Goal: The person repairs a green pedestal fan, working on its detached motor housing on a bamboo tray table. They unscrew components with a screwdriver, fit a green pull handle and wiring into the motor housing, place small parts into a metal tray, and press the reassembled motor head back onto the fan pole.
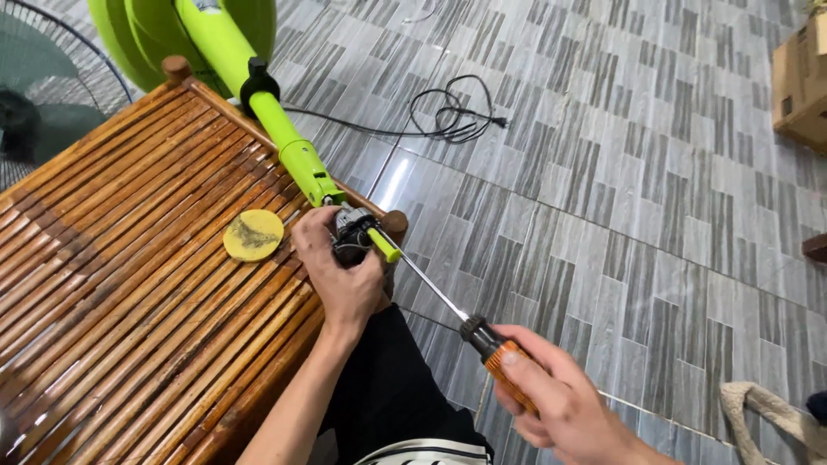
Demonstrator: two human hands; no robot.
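- Two hands busy at the near corner of the slatted wooden bench (129, 284).
- Left hand (340, 271) wrapped tight around the dark base end (351, 241) of the lime-green fan pole (284, 138), right over the bench edge.
- Right hand (560, 400), off the bench above tiled floor (620, 172), fingers clamped on the orange screwdriver (482, 340); tip at the base end.
- Yellow round pad (253, 234) flat on the slats, just inside that corner.
- Black cord (448, 116) loose beyond the bench; plenty of open floor around.

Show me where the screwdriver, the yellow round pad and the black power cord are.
screwdriver (504, 366): head view, on its orange handle.
yellow round pad (252, 235): head view, on the middle of its face.
black power cord (450, 116): head view, on the coiled part on the floor.
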